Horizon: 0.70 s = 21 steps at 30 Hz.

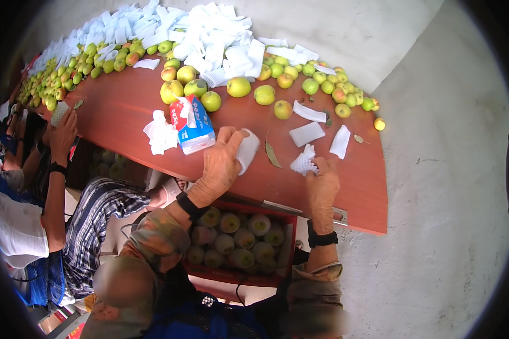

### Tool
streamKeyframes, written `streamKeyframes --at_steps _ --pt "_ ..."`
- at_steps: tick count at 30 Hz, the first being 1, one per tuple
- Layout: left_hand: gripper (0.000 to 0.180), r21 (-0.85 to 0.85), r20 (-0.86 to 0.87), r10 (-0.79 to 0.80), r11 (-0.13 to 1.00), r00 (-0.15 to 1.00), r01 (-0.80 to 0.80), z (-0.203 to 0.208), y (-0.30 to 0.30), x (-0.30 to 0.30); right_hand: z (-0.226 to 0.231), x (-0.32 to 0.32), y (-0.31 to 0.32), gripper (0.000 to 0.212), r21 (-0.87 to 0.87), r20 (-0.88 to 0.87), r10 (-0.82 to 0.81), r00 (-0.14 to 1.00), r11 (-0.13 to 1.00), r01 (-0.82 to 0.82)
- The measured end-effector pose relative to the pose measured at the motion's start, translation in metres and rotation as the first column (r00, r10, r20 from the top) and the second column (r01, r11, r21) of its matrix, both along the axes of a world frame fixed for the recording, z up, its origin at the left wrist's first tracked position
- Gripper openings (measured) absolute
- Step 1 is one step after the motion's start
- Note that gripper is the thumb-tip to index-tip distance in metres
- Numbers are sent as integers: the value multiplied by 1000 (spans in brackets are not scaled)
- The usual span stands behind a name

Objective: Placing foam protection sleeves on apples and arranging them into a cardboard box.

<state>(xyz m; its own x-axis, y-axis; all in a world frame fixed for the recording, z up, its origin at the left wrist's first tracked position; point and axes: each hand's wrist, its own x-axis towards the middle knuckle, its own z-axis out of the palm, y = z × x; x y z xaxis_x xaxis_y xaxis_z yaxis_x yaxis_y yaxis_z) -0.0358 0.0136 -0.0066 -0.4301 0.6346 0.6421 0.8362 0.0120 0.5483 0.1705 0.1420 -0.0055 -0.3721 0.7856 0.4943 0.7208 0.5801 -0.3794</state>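
Note:
My left hand (221, 161) is closed at the edge of a flat white foam fruit net (249, 150), just above the table. My right hand (324, 182) pinches another white foam net (304, 160), which is crumpled, its mesh partly opened out. Neither net shows an apple in it. Between and beyond my hands, more flat foam nets (307, 134) lie on the reddish-brown table (356, 192). Yellow-green apples (264, 95) stand in a loose row farther back; one apple (283, 109) with a red blush sits nearest my hands.
A red and blue tissue pack (192, 124) with a crumpled tissue (161, 133) stands left of my hand. Foam nets (209, 34) and apples (62, 79) heap along the wall. Below the table edge, a red box (288, 248) holds net-wrapped apples. A co-worker's hand (65, 133) holds a net at left.

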Motion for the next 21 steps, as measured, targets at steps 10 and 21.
streamKeyframes --at_steps 10,21 --pt "45 -300 -288 -161 951 944 71 -37 13 2 -7 8 10 18 -106 -129 43 991 993 -57" --pt "51 -569 -255 -269 818 929 81 -35 12 1 -4 -8 -12 24 -15 11 186 983 983 -186"
